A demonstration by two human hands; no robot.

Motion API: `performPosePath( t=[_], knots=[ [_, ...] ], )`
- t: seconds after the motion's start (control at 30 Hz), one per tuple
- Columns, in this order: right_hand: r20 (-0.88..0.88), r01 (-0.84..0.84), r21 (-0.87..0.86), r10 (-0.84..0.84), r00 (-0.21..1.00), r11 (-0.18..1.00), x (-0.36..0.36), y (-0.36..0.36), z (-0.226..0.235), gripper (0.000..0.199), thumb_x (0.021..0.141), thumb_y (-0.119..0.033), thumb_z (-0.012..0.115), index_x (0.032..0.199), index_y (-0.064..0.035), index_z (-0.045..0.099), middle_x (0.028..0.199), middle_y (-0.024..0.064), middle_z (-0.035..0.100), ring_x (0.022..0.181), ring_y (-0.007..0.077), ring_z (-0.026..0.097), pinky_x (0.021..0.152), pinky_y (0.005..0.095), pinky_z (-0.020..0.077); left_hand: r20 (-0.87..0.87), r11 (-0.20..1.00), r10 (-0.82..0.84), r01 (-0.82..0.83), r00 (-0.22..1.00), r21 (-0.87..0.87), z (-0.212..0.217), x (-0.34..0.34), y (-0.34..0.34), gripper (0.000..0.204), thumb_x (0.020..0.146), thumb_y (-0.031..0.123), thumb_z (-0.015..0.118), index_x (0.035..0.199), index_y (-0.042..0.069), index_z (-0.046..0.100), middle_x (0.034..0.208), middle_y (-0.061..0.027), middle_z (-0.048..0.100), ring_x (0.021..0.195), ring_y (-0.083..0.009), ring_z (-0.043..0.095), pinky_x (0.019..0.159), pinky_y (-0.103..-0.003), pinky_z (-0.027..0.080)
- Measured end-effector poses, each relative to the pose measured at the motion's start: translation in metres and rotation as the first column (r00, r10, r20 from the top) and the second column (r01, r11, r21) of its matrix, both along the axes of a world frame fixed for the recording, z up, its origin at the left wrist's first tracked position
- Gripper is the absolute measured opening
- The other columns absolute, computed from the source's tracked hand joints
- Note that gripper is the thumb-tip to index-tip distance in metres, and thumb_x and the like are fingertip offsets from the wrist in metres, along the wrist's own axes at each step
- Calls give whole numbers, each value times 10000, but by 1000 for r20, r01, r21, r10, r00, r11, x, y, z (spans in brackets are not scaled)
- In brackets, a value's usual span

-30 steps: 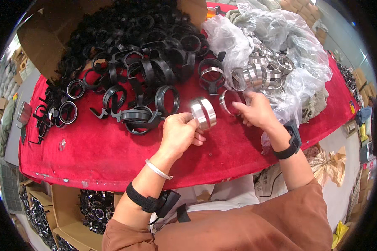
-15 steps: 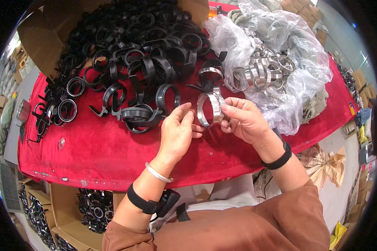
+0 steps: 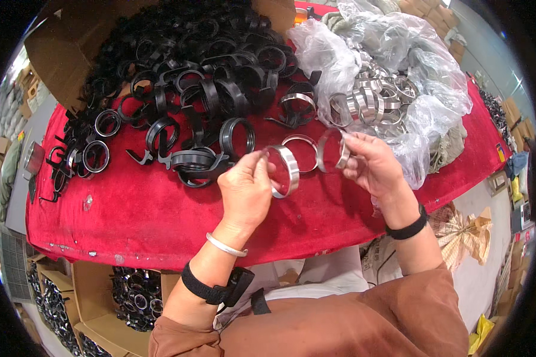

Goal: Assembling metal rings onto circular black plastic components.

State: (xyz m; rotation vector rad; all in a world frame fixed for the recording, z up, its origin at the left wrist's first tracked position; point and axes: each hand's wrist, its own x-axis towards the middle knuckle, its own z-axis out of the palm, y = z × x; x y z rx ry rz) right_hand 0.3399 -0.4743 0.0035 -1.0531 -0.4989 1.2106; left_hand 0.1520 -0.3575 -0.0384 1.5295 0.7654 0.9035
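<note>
My left hand pinches a shiny metal ring at its left side, holding it upright above the red cloth. In my right hand is another metal ring, gripped by its right edge and partly hidden by the fingers. Between the two, a third metal ring rests on the cloth. Just left of my left hand lie black plastic rings with tabs. Beyond my hands sits a black ring with a metal band in it.
A large heap of black plastic rings spills from a cardboard box at the far left. Metal rings fill a clear plastic bag at the far right. Below the table's near edge stand boxes of parts.
My hands have moved apart. The metal rings that were together are now separate: one in each hand and one on the cloth between them.
</note>
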Motion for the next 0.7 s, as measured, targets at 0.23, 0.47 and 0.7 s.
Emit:
performPosePath(
  t=[0.23,0.47,0.7],
  knots=[
    [934,319,355,-348,-79,879,-14,12,-8,232,754,-172,718,869,11,635,717,106,605,559,176,565,513,316,454,-235,835,187,-28,954,550,-14,-1,4,273,805,121,635,1013,-55,627,791,-166,667,635,-197,643,626,-286,512],
    [966,84,241,-247,74,967,-53,-7,0,173,732,-88,708,857,-9,618,742,113,571,622,227,576,559,308,465,-234,768,154,32,960,640,10,-42,-19,182,778,67,663,941,-8,630,855,-144,638,552,-170,592,508,-258,471],
    [982,-179,191,-188,37,965,-76,-2,-7,186,714,-73,705,857,-16,601,794,117,562,692,274,580,600,338,487,-251,420,522,10,815,907,22,-123,40,245,711,27,689,935,11,592,931,-142,604,873,-307,579,770,-367,479]
  ],
)
